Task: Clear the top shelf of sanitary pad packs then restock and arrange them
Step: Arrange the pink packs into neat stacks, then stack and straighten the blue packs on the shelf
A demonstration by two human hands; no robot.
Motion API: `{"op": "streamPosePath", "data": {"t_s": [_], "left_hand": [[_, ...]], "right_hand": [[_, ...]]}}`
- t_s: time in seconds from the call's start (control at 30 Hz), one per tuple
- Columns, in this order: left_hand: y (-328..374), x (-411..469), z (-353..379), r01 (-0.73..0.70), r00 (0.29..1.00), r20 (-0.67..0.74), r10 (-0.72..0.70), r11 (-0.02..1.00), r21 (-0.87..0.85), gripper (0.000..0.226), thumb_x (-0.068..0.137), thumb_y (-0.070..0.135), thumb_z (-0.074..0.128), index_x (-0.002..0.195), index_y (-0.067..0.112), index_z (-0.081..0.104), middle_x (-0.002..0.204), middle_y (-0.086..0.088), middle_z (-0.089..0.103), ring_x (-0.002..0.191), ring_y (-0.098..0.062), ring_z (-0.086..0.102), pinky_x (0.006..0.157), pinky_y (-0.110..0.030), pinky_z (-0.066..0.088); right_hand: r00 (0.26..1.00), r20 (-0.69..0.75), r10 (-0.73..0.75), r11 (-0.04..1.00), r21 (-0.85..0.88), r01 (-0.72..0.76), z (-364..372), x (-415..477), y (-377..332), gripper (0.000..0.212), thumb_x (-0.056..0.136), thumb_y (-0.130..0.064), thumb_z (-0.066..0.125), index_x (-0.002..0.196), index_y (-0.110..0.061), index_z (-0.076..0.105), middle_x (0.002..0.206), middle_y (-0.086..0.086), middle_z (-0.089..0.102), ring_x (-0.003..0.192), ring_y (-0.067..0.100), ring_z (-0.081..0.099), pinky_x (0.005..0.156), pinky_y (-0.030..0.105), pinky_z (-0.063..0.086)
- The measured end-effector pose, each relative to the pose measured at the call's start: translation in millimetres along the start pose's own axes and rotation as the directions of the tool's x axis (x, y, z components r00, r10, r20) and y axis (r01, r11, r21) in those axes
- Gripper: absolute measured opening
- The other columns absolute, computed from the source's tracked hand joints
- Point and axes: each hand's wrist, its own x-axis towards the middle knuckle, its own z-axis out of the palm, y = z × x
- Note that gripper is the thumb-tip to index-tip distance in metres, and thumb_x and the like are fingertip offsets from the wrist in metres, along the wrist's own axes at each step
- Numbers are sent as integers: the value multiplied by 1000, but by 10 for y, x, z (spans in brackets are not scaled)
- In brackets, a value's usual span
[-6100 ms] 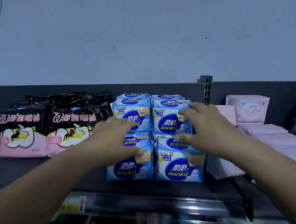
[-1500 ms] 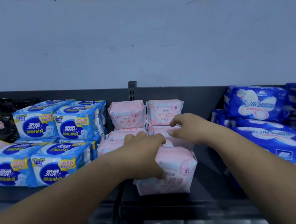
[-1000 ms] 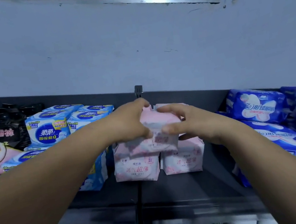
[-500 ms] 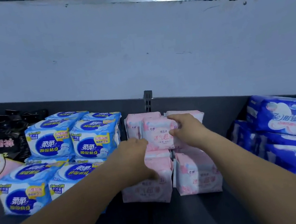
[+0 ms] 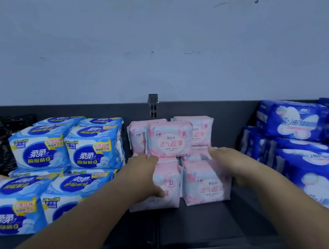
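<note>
Head view is showing us arranging the soft pink plastic-wrapped sanitary pad packs (image 5: 170, 140) in the middle of the dark grey metal top shelf (image 5: 205, 220), with the restocking step well along by our judgement. Our left hand (image 5: 144, 178) is lying open-fingered against the front-left pink pack (image 5: 164, 188), and our right hand (image 5: 229, 163) is pressing loosely on the side of the front-right pink pack (image 5: 205, 184); neither is clamping anything, and the two hands are apart. One upper pink pack is sitting across the two front ones, in front of the back row. Light blue and white pad packs (image 5: 41, 151) are standing stacked just to the left, dark blue pad packs (image 5: 295, 119) to the right. Next, we are probably needing to square the two front packs together and straighten the upper pack so it is not tipping forward.
</note>
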Motion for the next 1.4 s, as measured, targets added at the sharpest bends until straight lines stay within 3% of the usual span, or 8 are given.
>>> {"op": "streamPosePath", "data": {"t_s": [0.27,0.43,0.53,0.63,0.77,1.1,1.3,1.4], "left_hand": [[-116,-7,-30,-65,998,16,65,998,-3,91,70,57,76,143,19,36,140,-4,41,130,-23,35,107,-37,36],[-37,-157,-35,-72,995,-57,84,981,180,96,73,66,66,148,23,25,145,-1,36,136,-24,28,114,-43,22],[11,-205,5,-91,995,-29,99,976,198,77,85,50,62,147,23,26,146,0,35,138,-24,27,116,-48,15],[40,-207,38,-74,997,14,73,977,198,66,91,37,56,148,24,24,147,0,35,137,-24,29,116,-51,13],[155,-219,-58,-72,997,-25,78,982,177,78,89,52,54,152,25,16,156,-2,23,145,-27,16,117,-51,11],[1146,-433,-336,-256,966,-118,230,916,-310,98,83,64,58,155,23,8,162,4,15,147,-16,18,117,-32,21],[1943,-265,-276,-172,980,-14,201,801,-574,112,77,54,73,156,25,-2,163,4,9,146,-11,19,112,-24,22],[2380,-122,-170,-95,988,33,154,750,-654,107,76,40,79,153,21,8,155,3,31,125,-5,37,97,-19,30]], "right_hand": [[1000,-26,-1,994,112,4,104,-39,5,53,95,-55,40,133,-20,48,123,3,61,104,26,62,93,44,52],[970,-180,-161,981,-132,138,85,-208,52,48,98,-45,38,133,-13,48,132,10,52,109,28,57,91,41,50],[979,-67,-194,951,-257,171,200,-359,43,36,97,-32,41,126,-12,51,130,10,48,108,27,55,94,39,49],[981,35,-190,917,-350,190,254,-503,58,37,96,-33,45,127,-13,48,146,9,31,115,28,49,99,38,44],[976,-32,-215,918,-348,191,57,-766,112,58,99,-35,44,153,-24,25,163,1,-2,146,28,22,111,35,28],[805,-186,-563,756,-510,411,-872,-1413,258,56,96,-32,57,148,-24,37,162,-1,14,149,11,13,117,26,17],[885,-244,-395,836,-494,237,-1705,-1204,685,75,89,-44,65,151,-25,27,162,1,11,146,24,24,113,38,29],[934,-195,-298,900,-382,208,-1994,-1002,904,83,88,-51,62,154,-24,19,162,1,15,143,24,30,111,38,32]]}}
